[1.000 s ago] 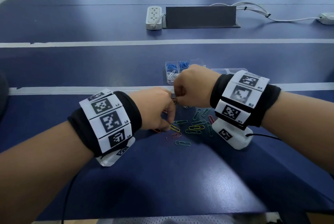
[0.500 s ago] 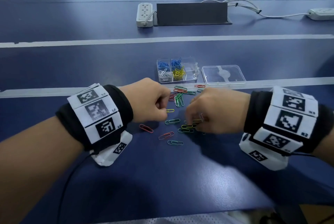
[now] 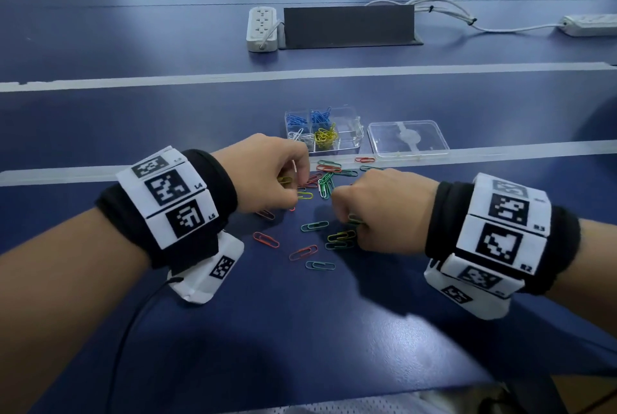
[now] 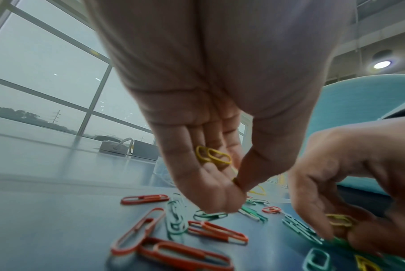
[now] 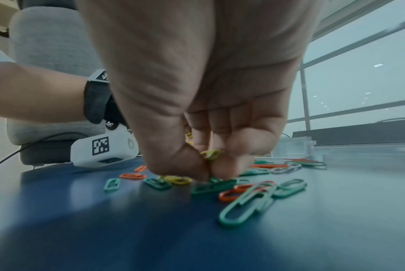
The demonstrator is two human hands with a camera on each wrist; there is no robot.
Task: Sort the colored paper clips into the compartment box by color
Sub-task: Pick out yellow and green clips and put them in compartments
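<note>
On blue table [image 3: 233,330]: both hands pinch yellow wire clips [image 4: 214,156].

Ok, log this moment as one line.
phase: gathering yellows | left hand: holds yellow clips | right hand: pinches yellow clip | box: open

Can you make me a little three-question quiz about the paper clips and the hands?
1. True or false: the compartment box already has yellow clips in it.
2. Which color of clips does the left hand hold in its curled fingers? A) blue B) yellow C) red
3. Fill in: the clear lid lies on the table to the ____ of the box.

Key
1. True: yellow, blue and white clips are in its compartments.
2. B: the left wrist view shows yellow clips against its fingers.
3. Right.
</note>
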